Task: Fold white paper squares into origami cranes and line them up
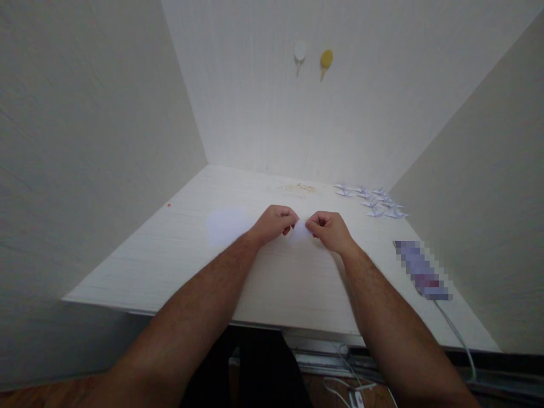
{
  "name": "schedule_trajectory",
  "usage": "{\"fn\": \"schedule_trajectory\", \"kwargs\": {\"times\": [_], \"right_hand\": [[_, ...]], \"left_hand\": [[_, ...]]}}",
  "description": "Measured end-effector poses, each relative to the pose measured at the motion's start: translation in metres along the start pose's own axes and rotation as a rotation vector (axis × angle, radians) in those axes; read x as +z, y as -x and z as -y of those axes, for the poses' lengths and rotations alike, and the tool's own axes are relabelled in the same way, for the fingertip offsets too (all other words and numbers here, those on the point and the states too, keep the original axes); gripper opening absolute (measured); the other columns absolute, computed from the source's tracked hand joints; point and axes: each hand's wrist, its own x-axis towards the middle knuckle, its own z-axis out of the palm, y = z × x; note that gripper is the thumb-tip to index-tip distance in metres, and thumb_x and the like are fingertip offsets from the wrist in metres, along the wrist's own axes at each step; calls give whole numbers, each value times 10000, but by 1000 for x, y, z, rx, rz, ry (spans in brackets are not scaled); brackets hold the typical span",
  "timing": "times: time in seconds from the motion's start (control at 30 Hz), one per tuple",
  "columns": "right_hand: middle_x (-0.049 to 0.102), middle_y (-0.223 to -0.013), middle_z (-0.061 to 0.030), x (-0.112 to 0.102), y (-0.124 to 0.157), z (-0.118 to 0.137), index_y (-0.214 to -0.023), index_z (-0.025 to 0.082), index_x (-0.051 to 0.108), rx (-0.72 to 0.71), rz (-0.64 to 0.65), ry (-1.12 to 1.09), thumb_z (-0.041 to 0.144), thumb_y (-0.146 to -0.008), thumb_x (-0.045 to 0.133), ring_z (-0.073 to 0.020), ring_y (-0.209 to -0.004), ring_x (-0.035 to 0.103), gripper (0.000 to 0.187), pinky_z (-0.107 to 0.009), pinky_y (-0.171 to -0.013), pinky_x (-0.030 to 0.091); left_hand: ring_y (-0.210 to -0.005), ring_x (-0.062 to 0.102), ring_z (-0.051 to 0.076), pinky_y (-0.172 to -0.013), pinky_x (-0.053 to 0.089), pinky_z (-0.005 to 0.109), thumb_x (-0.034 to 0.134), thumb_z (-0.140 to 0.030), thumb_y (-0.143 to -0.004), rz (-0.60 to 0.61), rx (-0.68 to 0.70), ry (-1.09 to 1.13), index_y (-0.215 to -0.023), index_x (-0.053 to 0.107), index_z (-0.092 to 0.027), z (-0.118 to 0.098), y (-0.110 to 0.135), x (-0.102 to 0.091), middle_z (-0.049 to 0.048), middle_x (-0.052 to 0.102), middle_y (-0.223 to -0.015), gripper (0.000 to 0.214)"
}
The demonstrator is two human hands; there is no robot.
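Note:
Both my hands meet over the middle of a pale wooden table (pixel 178 255). My left hand (pixel 275 222) and my right hand (pixel 329 229) are each closed in a pinch on a small piece of white paper (pixel 300 230) held between them, just above the tabletop. The paper's shape is mostly hidden by my fingers. A flat white sheet of paper (pixel 227 225) lies on the table just left of my left hand.
Several small folded paper cranes (pixel 374 202) lie in a cluster at the back right. A pixelated oblong object (pixel 420 269) with a white cable (pixel 457 334) lies at the right edge. Walls close in on three sides; two hooks (pixel 313 58) hang on the back wall.

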Motion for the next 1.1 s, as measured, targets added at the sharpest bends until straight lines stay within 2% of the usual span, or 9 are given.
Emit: {"fn": "schedule_trajectory", "kwargs": {"times": [0.1,0.27,0.43,0.57,0.7,0.83,1.1], "right_hand": [[558,-520,19,-1,0,0,-646,169,615,-2,-20,5,344,-728,610,-99,-470,460,193,-228,-455,334],[564,-523,19,1,1,4,-638,169,612,-28,-25,62,333,-738,612,-94,-477,458,193,-223,-456,325],[577,-507,15,-1,0,3,-637,169,605,21,-13,0,365,-733,641,-96,-450,476,221,-220,-442,344],[586,-505,8,-3,-2,0,-629,167,607,43,-56,-136,364,-712,679,-95,-428,477,226,-229,-437,365],[636,-567,-16,-2,-3,1,-698,157,655,60,-147,-335,403,-692,718,-108,-457,518,254,-247,-461,420],[651,-588,-19,2,-2,4,-769,149,687,56,-103,-334,411,-653,757,-112,-481,536,295,-245,-472,437],[631,-544,-4,6,-4,3,-690,167,635,59,-104,-269,393,-662,734,-96,-439,495,249,-223,-433,379]], "left_hand": [[-421,442,75,-447,295,208,550,-270,-732,1,-3,50,-641,625,-135,-1,0,1,-21,517,-472,179],[-425,407,71,-442,276,203,640,-276,-685,-60,22,-73,-663,626,-135,-3,4,5,-39,498,-455,143],[-420,393,69,-440,257,208,649,-264,-672,-129,17,-10,-635,610,-139,-1,2,2,-39,492,-441,136],[-420,405,66,-445,272,211,670,-267,-664,-144,9,115,-639,611,-142,5,-2,0,-33,503,-449,141],[-386,375,59,-414,222,204,688,-324,-657,-281,-91,346,-687,569,-167,8,-5,-1,-65,448,-440,199],[-403,424,70,-411,253,193,699,-289,-655,-241,-92,402,-869,621,-177,8,-5,1,-66,493,-476,254],[-502,486,79,-436,333,193,703,-300,-707,-187,53,198,-918,685,-135,12,-5,5,-24,567,-584,269]]}}
